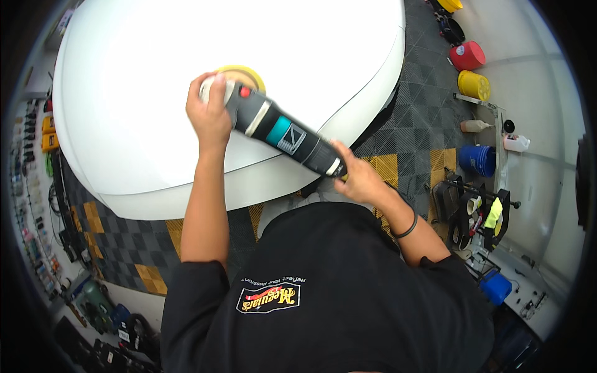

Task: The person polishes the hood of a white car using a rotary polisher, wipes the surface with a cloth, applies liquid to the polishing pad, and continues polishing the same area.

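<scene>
A black and grey electric car polisher lies slantwise between my two hands. My left hand is clasped over its pale head. My right hand grips the rear end of the body. The yellow-rimmed round pad under the head is against a white car body panel, though its underside is hidden. A red button shows near the head, and a teal band runs around the body. A dark band circles my right wrist.
Red, yellow and blue buckets stand along the right wall. Near them is a wheeled rack with cloths. Shelved bottles and a green tank are at the left. Dark and yellow tiles cover the floor.
</scene>
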{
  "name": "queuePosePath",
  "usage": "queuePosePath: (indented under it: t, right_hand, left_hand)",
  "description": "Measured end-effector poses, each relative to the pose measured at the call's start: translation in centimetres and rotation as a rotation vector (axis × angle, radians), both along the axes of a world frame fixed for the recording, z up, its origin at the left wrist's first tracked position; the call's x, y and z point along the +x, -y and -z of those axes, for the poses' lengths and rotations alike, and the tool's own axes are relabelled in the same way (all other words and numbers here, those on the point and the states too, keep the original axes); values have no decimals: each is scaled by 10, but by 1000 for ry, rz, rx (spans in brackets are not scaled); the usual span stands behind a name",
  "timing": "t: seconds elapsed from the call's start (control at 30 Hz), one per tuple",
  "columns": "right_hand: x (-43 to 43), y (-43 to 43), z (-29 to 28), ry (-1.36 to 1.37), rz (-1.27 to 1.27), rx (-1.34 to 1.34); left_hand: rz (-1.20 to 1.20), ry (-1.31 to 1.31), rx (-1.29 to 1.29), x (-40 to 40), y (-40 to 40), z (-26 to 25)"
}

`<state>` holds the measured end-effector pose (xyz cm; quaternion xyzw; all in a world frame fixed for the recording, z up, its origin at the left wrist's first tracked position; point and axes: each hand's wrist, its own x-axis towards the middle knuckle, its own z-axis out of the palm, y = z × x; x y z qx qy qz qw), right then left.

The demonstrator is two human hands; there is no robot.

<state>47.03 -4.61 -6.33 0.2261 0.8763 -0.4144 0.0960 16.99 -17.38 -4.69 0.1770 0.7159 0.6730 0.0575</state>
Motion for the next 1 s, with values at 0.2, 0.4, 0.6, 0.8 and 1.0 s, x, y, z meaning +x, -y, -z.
queuePosePath:
  t: [0.2,0.4,0.6,0.8,1.0]
  right_hand:
    - [30,-106,-5,11,96,-53]
    - [94,-151,29,4,57,-201]
    - [112,-127,58,44,-175,-247]
    - [132,-108,73,9,-163,-207]
    - [150,-133,68,-33,-86,-247]
  left_hand:
    - [47,-2,59,30,-117,-9]
    - [10,-147,-132,105,-151,5]
    - [-94,111,-58,162,-70,5]
    - [-96,-36,-113,177,-60,21]
    - [15,172,-3,179,-101,21]
